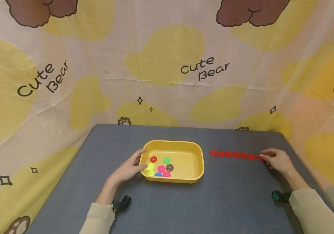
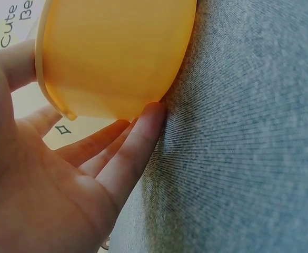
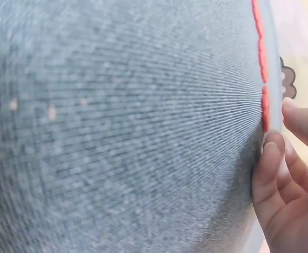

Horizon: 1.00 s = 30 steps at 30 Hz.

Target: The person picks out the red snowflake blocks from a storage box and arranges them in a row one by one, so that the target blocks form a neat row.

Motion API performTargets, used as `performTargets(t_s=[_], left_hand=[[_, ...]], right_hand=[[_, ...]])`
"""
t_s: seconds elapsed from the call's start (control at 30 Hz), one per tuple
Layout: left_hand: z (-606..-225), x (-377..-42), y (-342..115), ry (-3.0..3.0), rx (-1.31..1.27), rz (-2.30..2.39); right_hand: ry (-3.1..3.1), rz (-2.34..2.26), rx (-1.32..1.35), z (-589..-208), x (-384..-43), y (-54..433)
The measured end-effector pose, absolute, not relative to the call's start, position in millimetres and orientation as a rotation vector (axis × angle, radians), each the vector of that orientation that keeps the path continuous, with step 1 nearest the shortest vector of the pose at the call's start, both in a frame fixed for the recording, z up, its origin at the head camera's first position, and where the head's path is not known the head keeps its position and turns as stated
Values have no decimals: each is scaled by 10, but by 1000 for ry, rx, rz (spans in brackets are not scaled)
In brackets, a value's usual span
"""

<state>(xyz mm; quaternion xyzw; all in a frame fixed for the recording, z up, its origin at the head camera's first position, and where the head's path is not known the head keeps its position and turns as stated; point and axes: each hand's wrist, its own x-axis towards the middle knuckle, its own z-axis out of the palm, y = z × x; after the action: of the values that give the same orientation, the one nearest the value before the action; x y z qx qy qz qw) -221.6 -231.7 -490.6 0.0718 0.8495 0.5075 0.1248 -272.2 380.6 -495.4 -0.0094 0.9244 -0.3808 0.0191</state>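
A yellow plastic basin (image 1: pixel 184 159) stands on the table with small notched snowflake discs (image 1: pixel 161 168) in red, green, yellow, pink, blue and dark brown, mostly at its left. My left hand (image 1: pixel 129 167) holds the basin's left end, thumb over the rim. In the left wrist view, fingers (image 2: pixel 138 137) lie against the outer wall (image 2: pixel 117 58). To the right of the basin runs a row of several red snowflake discs (image 1: pixel 236 155). My right hand (image 1: pixel 278 160) pinches the rightmost disc, partly hidden by the fingertips. Edge-on, the red row (image 3: pixel 261 47) lies low along the table in the right wrist view.
The grey-blue table (image 1: pixel 213 208) has its far edge against a printed cloth backdrop (image 1: pixel 161 58), with more cloth along both sides. A black band (image 1: pixel 122 203) is on the left wrist, another (image 1: pixel 282 196) on the right.
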Motion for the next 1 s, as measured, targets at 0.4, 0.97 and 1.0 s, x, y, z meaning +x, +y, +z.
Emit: performTargets(t_s=[0.4,0.97,1.0], left_hand=[[-4888,-2217,-2320,2464,215,1488],[-4880,-2202,-2319,2479,181,1474],[-4885,-2203,-2319,2479,181,1474]], right_hand=[[2886,-1192,-111,-4674,-2735,3542],[2858,-1296,-363,-4397,-2721,2615],[2860,-1295,-380,-4394,-2725,2557]])
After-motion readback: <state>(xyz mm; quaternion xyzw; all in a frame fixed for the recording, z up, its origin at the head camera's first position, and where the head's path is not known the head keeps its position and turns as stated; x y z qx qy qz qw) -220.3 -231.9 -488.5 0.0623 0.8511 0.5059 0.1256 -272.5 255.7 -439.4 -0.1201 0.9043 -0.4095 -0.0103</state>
